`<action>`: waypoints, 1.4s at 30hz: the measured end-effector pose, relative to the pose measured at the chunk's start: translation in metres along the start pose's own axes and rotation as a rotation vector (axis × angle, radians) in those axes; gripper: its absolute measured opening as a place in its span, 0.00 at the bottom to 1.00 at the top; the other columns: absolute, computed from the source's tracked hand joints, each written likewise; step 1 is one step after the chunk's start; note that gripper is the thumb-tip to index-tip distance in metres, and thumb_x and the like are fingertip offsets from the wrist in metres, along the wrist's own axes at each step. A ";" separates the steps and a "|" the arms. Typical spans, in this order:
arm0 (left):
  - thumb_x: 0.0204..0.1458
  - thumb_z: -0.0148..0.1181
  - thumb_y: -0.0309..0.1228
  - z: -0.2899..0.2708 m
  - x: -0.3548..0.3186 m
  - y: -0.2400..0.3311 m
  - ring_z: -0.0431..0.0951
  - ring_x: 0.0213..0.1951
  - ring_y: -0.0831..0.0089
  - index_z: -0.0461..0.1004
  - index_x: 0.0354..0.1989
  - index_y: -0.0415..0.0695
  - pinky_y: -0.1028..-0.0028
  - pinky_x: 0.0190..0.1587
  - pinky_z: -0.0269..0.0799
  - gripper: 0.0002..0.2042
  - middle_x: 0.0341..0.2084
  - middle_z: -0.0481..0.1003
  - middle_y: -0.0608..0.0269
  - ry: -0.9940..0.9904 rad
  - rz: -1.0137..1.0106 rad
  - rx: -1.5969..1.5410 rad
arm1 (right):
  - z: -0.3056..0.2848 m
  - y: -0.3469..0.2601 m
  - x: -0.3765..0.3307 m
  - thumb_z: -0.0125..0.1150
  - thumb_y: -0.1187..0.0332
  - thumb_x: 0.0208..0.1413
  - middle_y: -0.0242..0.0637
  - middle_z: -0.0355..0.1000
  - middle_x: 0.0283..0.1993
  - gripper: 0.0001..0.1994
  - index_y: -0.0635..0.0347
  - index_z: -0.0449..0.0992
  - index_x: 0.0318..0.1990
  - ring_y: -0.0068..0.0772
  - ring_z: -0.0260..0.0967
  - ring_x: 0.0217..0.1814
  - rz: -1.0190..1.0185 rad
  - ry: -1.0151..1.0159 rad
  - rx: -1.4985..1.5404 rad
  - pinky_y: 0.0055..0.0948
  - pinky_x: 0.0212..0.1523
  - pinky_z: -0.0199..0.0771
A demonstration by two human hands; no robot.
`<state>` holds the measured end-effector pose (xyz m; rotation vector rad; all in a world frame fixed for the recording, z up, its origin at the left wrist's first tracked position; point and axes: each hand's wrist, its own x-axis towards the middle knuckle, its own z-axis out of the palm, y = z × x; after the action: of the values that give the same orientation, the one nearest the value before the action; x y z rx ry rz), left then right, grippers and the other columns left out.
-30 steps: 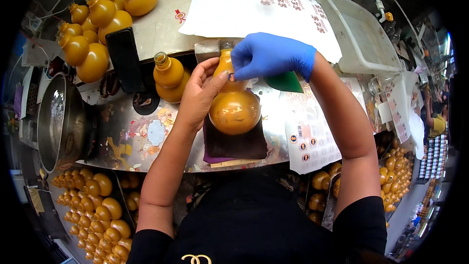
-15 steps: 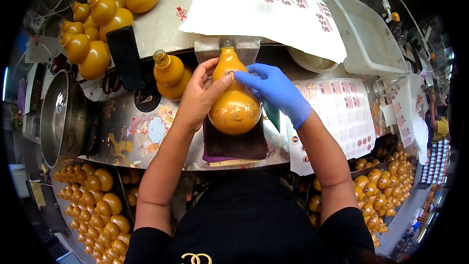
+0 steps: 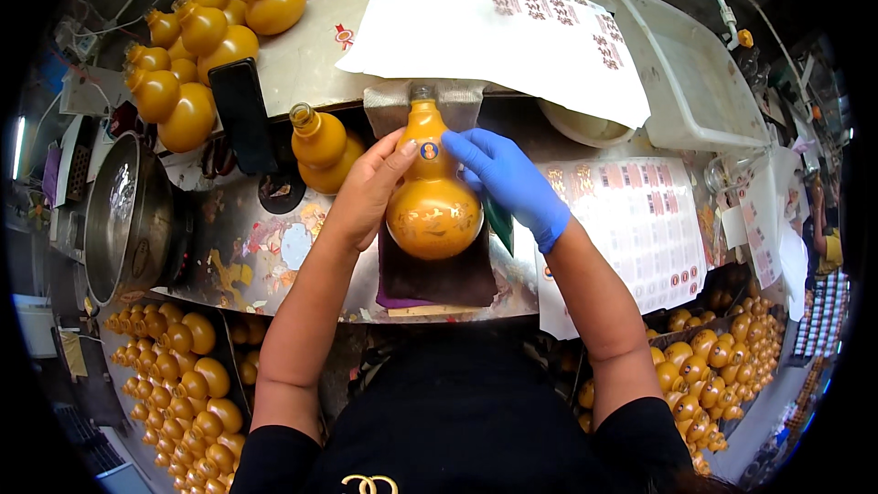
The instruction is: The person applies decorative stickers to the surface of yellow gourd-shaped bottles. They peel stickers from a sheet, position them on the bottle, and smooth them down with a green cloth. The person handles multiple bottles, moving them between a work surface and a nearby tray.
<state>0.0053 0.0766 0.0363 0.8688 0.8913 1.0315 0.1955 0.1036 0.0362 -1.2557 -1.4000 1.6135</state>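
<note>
A yellow gourd-shaped bottle (image 3: 433,220) with a clear glass neck lies in front of me, its neck pointing away. Gilt characters mark its larger bulb, and a round blue-and-orange sticker (image 3: 429,151) sits on the smaller one. Bare, my left hand (image 3: 373,185) curls round the bottle's left side, the thumb beside the sticker. My right hand (image 3: 512,178), in a blue glove, holds the other side with fingertips at the upper bulb. Beneath the bottle is a dark folded cloth (image 3: 437,279). A dark green piece (image 3: 499,222) shows below the glove; whether it is held I cannot tell.
Another yellow bottle (image 3: 315,137) stands left, by a phone (image 3: 242,114) and metal basin (image 3: 117,220). Sticker sheets (image 3: 631,238) lie right, a white printed sheet (image 3: 494,37) beyond, near a plastic tub (image 3: 686,73). Many bottles (image 3: 187,393) fill both lower sides.
My left thumb and right fingers have drawn back from the sticker to the bottle's sides, so the whole sticker shows. The view has shifted slightly.
</note>
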 end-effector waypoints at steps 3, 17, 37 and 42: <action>0.61 0.55 0.38 0.001 0.001 -0.003 0.73 0.49 0.77 0.63 0.60 0.37 0.77 0.52 0.69 0.23 0.48 0.73 0.62 0.008 0.017 0.004 | 0.001 0.003 0.004 0.63 0.43 0.52 0.30 0.67 0.26 0.29 0.67 0.75 0.39 0.19 0.63 0.28 0.009 0.001 -0.027 0.20 0.31 0.66; 0.62 0.54 0.38 0.001 0.004 -0.001 0.74 0.45 0.80 0.68 0.54 0.38 0.78 0.48 0.70 0.19 0.43 0.73 0.65 -0.004 -0.009 -0.016 | 0.002 0.000 0.007 0.63 0.42 0.51 0.34 0.69 0.27 0.31 0.70 0.75 0.37 0.21 0.66 0.30 0.009 0.024 -0.087 0.22 0.34 0.69; 0.62 0.53 0.39 -0.005 0.005 -0.009 0.74 0.48 0.76 0.62 0.60 0.37 0.76 0.51 0.70 0.23 0.48 0.72 0.61 -0.051 0.008 -0.083 | 0.002 -0.005 0.000 0.66 0.46 0.51 0.28 0.65 0.27 0.26 0.66 0.72 0.37 0.16 0.60 0.29 0.057 -0.061 0.061 0.17 0.31 0.63; 0.62 0.52 0.41 -0.007 0.006 0.001 0.72 0.50 0.75 0.61 0.60 0.37 0.76 0.53 0.69 0.24 0.49 0.71 0.59 -0.090 -0.068 -0.179 | -0.002 -0.002 0.002 0.62 0.42 0.52 0.29 0.64 0.27 0.27 0.63 0.72 0.35 0.16 0.58 0.28 0.050 -0.088 0.135 0.18 0.31 0.62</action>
<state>0.0004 0.0840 0.0330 0.7243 0.7355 0.9893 0.1962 0.1062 0.0376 -1.1621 -1.2978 1.7850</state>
